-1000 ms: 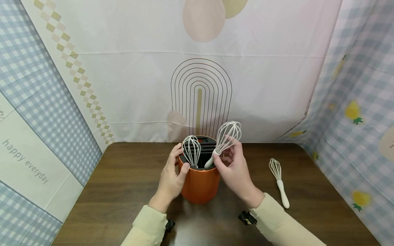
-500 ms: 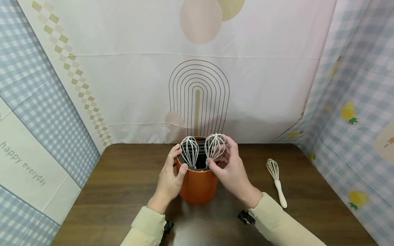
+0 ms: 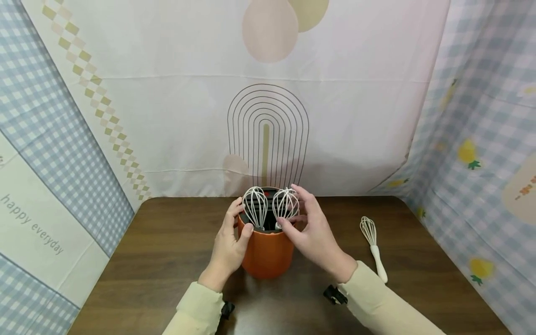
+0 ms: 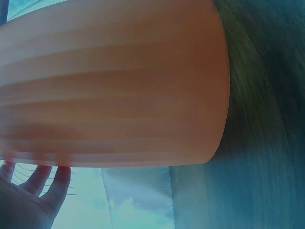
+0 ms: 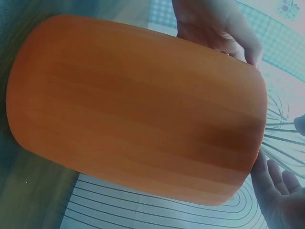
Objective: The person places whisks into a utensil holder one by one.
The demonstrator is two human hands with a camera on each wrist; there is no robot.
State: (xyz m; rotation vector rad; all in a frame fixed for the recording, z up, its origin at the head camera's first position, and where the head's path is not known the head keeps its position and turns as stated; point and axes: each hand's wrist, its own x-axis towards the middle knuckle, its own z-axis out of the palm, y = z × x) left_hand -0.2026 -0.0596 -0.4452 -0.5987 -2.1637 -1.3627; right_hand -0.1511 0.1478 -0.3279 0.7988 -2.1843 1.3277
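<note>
An orange round utensil holder (image 3: 267, 256) with a black slotted top stands upright on the table. My left hand (image 3: 228, 246) grips its left side, thumb at the front rim and fingers around the far side. Two white whisks stand in the holder, heads up: the left whisk (image 3: 255, 207) next to my left fingers, the right whisk (image 3: 285, 204) at my right hand (image 3: 318, 235). My right thumb and fingers hold that whisk around its wire head, its handle hidden inside the holder. In the right wrist view, whisk wires (image 5: 281, 138) show beyond the rim between thumb and fingers.
A third, smaller white whisk (image 3: 378, 263) lies on the dark wooden table (image 3: 167, 260) to the right. Behind the table hangs a pale patterned cloth (image 3: 188, 125), with blue checked cloth at both sides.
The right whisk has gone from tilted above the holder to upright and lower inside it, my right hand moving down and left with it. My left hand keeps its grip on the holder.
</note>
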